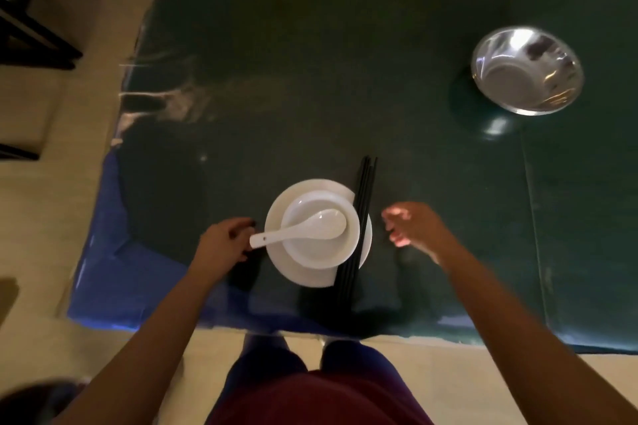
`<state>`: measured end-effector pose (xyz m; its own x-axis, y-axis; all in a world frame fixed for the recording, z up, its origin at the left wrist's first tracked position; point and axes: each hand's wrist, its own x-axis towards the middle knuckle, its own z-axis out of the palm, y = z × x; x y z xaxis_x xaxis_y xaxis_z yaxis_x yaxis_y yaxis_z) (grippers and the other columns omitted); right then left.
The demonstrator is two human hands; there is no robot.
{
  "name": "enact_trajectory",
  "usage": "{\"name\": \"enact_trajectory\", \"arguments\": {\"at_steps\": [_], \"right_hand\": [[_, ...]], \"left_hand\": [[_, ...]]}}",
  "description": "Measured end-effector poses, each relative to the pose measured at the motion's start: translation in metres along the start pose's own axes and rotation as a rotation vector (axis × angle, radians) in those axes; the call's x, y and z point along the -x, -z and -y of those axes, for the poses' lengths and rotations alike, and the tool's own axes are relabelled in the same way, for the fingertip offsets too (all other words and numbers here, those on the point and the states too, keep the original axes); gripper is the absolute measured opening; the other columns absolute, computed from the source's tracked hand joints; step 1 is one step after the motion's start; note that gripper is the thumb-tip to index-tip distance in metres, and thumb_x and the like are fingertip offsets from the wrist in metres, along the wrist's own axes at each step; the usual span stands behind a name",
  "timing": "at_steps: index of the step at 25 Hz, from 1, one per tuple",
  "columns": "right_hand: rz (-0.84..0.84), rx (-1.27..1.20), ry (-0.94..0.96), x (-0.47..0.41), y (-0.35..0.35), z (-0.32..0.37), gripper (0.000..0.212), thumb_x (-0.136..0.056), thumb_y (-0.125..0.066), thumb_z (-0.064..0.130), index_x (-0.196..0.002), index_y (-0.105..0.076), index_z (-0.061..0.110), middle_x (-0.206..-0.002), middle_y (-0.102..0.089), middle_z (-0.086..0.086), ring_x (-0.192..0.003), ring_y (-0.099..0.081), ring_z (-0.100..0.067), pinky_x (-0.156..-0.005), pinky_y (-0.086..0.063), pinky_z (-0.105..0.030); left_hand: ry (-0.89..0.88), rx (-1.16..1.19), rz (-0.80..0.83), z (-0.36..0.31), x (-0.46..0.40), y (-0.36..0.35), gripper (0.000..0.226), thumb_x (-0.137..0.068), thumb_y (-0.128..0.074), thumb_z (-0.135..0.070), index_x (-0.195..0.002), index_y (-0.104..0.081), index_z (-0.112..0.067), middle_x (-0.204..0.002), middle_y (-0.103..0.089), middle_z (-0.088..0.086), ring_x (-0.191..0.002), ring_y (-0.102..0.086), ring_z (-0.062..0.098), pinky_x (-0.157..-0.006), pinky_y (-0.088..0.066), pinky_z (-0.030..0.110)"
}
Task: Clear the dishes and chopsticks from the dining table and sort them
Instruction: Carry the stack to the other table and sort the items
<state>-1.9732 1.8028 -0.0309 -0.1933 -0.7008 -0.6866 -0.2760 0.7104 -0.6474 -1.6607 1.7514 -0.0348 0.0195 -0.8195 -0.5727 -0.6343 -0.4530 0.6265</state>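
Beside the plate [312,272] — chopsticks [359,235] across it — both hands' fingers [397,217] loosely open.

Landmark = round white ceramic plate [310,272], near the table's front edge, about mid-width on the dark green glass-topped table [310,62]. Small white ceramic bowl [321,248] sits on the plate. White ceramic soup spoon [303,229] lies in the bowl, handle sticking out over the plate's left rim. Bundle of black chopsticks [362,217] lies across the plate's right edge, running front to back, ends overhanging both ways. Left hand [224,241] just left of the plate, at the spoon handle's tip. Right hand [411,224] right of the plate, apart from it. Round stainless steel bowl [528,69] well behind and far right of the plate, alone on the table.
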Motion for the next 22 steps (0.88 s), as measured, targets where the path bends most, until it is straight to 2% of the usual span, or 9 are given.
{"name": "enact_trajectory", "arguments": {"at_steps": [2, 5, 7, 9, 11, 13, 16, 19, 22], "right_hand": [[-0.053, -0.227, -0.052, -0.013, 0.005, 0.015, 0.027, -0.094, -0.048, 0.009, -0.113, -0.056, -0.008, -0.075, -0.058, -0.009, -0.05, -0.051, -0.011, -0.049, -0.047, -0.019], [-0.008, -0.379, -0.109, -0.025, 0.0, 0.035, 0.032, -0.095, -0.046, 0.021, -0.116, -0.058, 0.001, -0.093, -0.061, -0.009, -0.062, -0.05, -0.013, -0.062, -0.044, -0.024], [0.021, -0.375, -0.099, -0.028, -0.002, 0.043, 0.03, -0.095, -0.045, 0.025, -0.114, -0.058, 0.006, -0.087, -0.06, -0.004, -0.064, -0.05, -0.012, -0.064, -0.042, -0.023], [0.03, -0.396, -0.068, -0.031, -0.001, 0.048, 0.024, -0.096, -0.045, 0.024, -0.109, -0.057, 0.009, -0.086, -0.06, -0.006, -0.068, -0.054, -0.015, -0.067, -0.045, -0.025], [0.037, -0.44, -0.053, -0.036, -0.001, 0.052, 0.021, -0.095, -0.046, 0.021, -0.106, -0.057, 0.007, -0.097, -0.061, -0.013, -0.081, -0.06, -0.023, -0.079, -0.051, -0.031], [0.062, -0.5, -0.071, -0.037, -0.004, 0.054, 0.018, -0.095, -0.047, 0.018, -0.1, -0.059, 0.006, -0.097, -0.064, -0.016, -0.092, -0.061, -0.027, -0.087, -0.051, -0.037], [0.135, -0.623, -0.083, -0.037, -0.008, 0.054, 0.015, -0.095, -0.044, 0.013, -0.09, -0.057, 0.009, -0.08, -0.069, -0.008, -0.092, -0.063, -0.024, -0.079, -0.051, -0.033], [0.13, -0.668, -0.084, -0.033, -0.008, 0.051, 0.015, -0.095, -0.043, 0.009, -0.086, -0.055, 0.01, -0.084, -0.066, -0.007, -0.082, -0.063, -0.021, -0.078, -0.05, -0.032], [0.045, -0.691, -0.088, -0.026, 0.001, 0.042, 0.017, -0.093, -0.045, 0.004, -0.081, -0.055, 0.01, -0.083, -0.064, -0.008, -0.074, -0.061, -0.017, -0.068, -0.05, -0.028]], "left_hand": [[0.179, 0.169, -0.04, 0.011, 0.015, -0.003, 0.022, -0.094, -0.044, -0.006, -0.097, -0.064, 0.002, -0.074, -0.065, 0.011, -0.057, -0.06, 0.017, -0.042, -0.049, 0.014], [0.387, 0.331, 0.21, 0.021, 0.058, -0.025, 0.03, -0.095, -0.041, -0.009, -0.08, -0.066, -0.005, -0.071, -0.07, 0.01, -0.054, -0.067, 0.014, -0.047, -0.053, 0.017], [0.404, 0.363, 0.386, 0.016, 0.076, -0.045, 0.028, -0.097, -0.039, -0.012, -0.09, -0.066, -0.006, -0.087, -0.071, 0.012, -0.071, -0.07, 0.017, -0.061, -0.057, 0.021], [0.404, 0.42, 0.463, 0.008, 0.081, -0.064, 0.026, -0.097, -0.037, -0.014, -0.102, -0.062, -0.005, -0.098, -0.068, 0.012, -0.089, -0.067, 0.022, -0.076, -0.054, 0.025], [0.434, 0.489, 0.521, -0.002, 0.083, -0.08, 0.025, -0.097, -0.039, -0.017, -0.105, -0.06, -0.007, -0.104, -0.065, 0.012, -0.097, -0.062, 0.024, -0.085, -0.049, 0.027], [0.462, 0.575, 0.597, -0.005, 0.086, -0.093, 0.025, -0.097, -0.038, -0.021, -0.105, -0.059, -0.009, -0.108, -0.064, 0.012, -0.099, -0.061, 0.024, -0.09, -0.048, 0.032], [0.485, 0.736, 0.675, -0.004, 0.09, -0.104, 0.028, -0.098, -0.035, -0.019, -0.112, -0.057, -0.008, -0.103, -0.07, 0.012, -0.099, -0.066, 0.024, -0.086, -0.052, 0.037], [0.484, 0.745, 0.691, -0.008, 0.095, -0.106, 0.028, -0.097, -0.036, -0.017, -0.111, -0.058, -0.007, -0.095, -0.074, 0.009, -0.091, -0.07, 0.02, -0.079, -0.056, 0.034], [0.446, 0.684, 0.697, -0.014, 0.102, -0.106, 0.032, -0.096, -0.035, -0.014, -0.119, -0.054, -0.001, -0.101, -0.07, 0.011, -0.092, -0.068, 0.02, -0.084, -0.054, 0.035]]}}
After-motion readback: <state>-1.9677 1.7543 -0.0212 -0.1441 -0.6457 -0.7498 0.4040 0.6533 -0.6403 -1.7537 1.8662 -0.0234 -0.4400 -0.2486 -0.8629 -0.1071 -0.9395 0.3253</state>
